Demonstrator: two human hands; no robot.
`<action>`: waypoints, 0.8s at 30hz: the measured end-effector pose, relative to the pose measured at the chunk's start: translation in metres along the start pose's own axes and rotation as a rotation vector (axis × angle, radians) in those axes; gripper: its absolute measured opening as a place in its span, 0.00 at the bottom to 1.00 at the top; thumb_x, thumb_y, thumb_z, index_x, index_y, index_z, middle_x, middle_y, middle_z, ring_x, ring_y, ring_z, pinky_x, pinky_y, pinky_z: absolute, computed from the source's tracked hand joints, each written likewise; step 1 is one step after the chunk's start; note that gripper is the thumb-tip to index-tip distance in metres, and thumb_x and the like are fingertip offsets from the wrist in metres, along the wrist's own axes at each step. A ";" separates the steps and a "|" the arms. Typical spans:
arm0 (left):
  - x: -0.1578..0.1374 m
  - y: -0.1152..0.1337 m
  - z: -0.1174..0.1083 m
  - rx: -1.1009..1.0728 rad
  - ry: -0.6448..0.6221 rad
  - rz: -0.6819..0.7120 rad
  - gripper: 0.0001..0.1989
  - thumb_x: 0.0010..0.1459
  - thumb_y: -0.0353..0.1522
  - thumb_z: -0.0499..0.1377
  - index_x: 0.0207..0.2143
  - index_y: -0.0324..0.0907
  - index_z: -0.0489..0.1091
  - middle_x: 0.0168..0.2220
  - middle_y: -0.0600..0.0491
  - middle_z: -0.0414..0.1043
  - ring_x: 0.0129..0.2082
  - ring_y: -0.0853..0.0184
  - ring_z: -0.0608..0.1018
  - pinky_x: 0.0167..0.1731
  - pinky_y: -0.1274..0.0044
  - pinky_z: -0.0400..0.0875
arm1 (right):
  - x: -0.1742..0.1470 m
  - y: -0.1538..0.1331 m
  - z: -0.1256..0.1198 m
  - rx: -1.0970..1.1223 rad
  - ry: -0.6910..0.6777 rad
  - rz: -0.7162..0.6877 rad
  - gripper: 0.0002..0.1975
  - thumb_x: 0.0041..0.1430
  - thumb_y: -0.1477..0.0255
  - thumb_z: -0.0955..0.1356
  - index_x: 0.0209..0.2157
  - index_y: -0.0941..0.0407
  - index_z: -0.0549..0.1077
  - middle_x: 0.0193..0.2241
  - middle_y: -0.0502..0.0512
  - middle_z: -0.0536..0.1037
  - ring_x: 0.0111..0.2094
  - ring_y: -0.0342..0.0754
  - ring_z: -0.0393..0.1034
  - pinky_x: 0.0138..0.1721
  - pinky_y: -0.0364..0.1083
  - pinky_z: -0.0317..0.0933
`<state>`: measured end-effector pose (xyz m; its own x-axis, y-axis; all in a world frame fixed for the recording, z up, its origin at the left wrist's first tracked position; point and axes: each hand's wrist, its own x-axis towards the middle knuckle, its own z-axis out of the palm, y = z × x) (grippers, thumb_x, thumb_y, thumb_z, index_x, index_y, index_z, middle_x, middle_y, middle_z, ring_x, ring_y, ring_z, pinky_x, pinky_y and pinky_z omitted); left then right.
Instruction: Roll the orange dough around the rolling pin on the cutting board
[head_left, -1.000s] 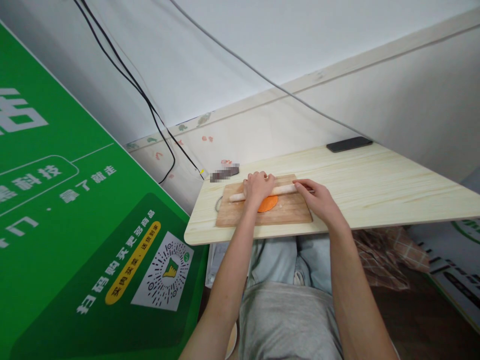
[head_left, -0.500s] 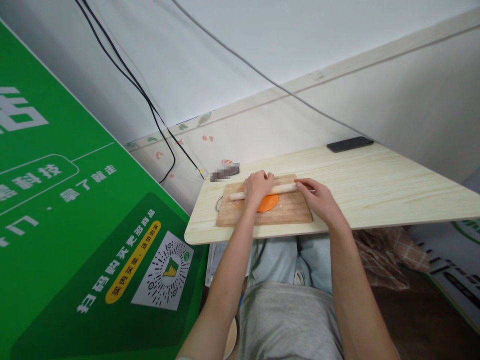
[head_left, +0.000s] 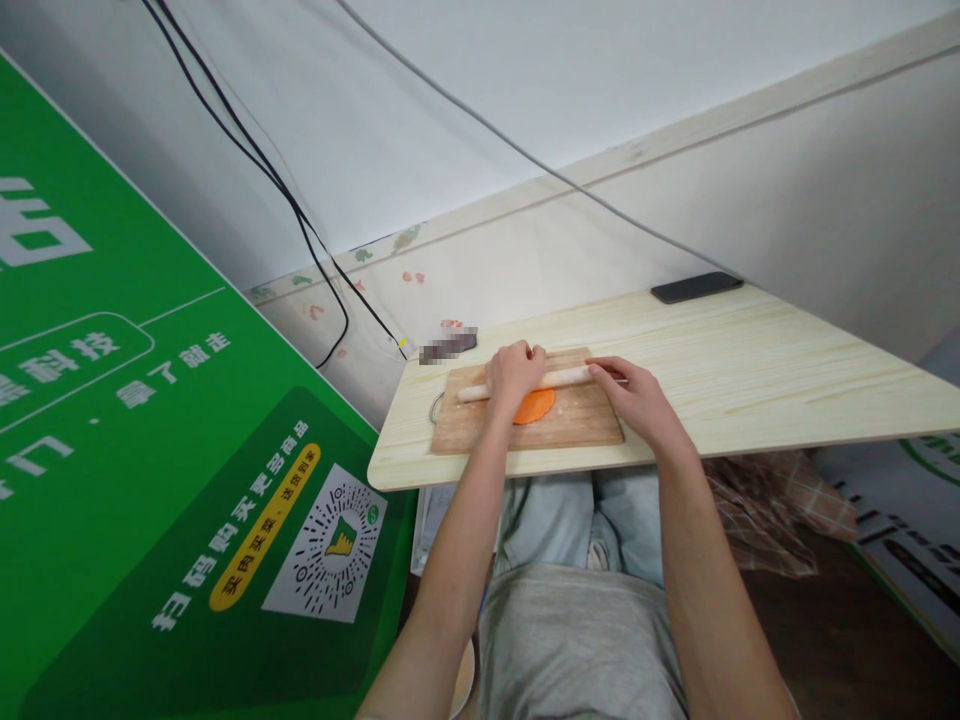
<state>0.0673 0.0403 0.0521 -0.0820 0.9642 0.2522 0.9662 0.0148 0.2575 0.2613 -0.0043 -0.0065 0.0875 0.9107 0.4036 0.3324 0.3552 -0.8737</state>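
Note:
A pale wooden rolling pin [head_left: 566, 377] lies across a wooden cutting board [head_left: 589, 428]. Under and in front of it is a flat, rounded orange piece of dough [head_left: 535, 406], partly hidden by my left wrist. My left hand [head_left: 514, 368] is closed over the pin left of its middle, fingers curled. At the pin's right end, my right hand [head_left: 634, 392] grips it with thumb and fingertips. The pin's left tip sticks out past my left hand.
The board rests near the front edge of a light wood table [head_left: 750, 370]. A black phone [head_left: 697, 287] lies at the back right, and a blurred dark object [head_left: 450, 346] at the back left. Cables [head_left: 300, 205] hang by the wall; a green panel [head_left: 112, 400] stands left.
Both hands stay on the rolling pin in nearly the same place over the dough. The whole view has shifted very slightly.

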 end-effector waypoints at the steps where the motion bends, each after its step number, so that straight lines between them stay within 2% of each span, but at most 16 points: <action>1: 0.001 0.000 0.000 0.004 0.002 0.002 0.21 0.72 0.44 0.50 0.44 0.48 0.81 0.46 0.45 0.85 0.49 0.55 0.84 0.45 0.70 0.72 | 0.000 0.000 0.000 0.000 -0.001 0.000 0.18 0.64 0.57 0.69 0.45 0.54 0.83 0.47 0.62 0.87 0.47 0.59 0.81 0.55 0.59 0.74; 18: 0.026 -0.001 0.005 0.017 0.004 0.077 0.30 0.77 0.45 0.42 0.48 0.46 0.83 0.50 0.41 0.84 0.52 0.55 0.83 0.50 0.70 0.71 | 0.000 0.004 -0.001 0.029 -0.002 -0.001 0.20 0.65 0.56 0.70 0.49 0.53 0.83 0.48 0.61 0.87 0.47 0.59 0.81 0.55 0.59 0.75; 24: 0.029 -0.001 0.007 0.025 0.011 0.095 0.30 0.78 0.45 0.41 0.49 0.45 0.83 0.50 0.41 0.84 0.53 0.56 0.82 0.51 0.71 0.71 | 0.001 0.006 -0.001 0.022 -0.007 0.008 0.22 0.65 0.53 0.71 0.50 0.54 0.83 0.48 0.62 0.86 0.47 0.59 0.81 0.54 0.59 0.75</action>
<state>0.0659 0.0699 0.0529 0.0082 0.9586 0.2846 0.9756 -0.0701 0.2081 0.2640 -0.0020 -0.0109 0.0832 0.9150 0.3947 0.3113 0.3524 -0.8825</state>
